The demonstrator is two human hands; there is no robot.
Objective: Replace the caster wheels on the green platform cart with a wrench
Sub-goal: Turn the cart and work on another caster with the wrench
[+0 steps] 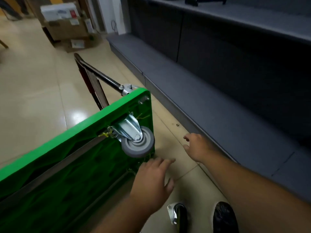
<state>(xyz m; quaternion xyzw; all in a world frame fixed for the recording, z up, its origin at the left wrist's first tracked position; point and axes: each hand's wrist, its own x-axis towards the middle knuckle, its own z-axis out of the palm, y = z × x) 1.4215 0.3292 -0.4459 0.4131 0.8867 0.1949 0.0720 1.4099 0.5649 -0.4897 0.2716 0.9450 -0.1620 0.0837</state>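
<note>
Lying tipped on its side on the tiled floor (33, 98), the green platform cart (50, 190) shows its underside, with a grey caster wheel (138, 145) bolted near the corner by the handle (101, 74). The left hand (151, 180) hovers flat-fingered at the cart's lower edge, while the right hand (198, 147), apart from it, spreads empty over the floor. A loose black caster (179, 214) lies beside a shoe (223, 217).
</note>
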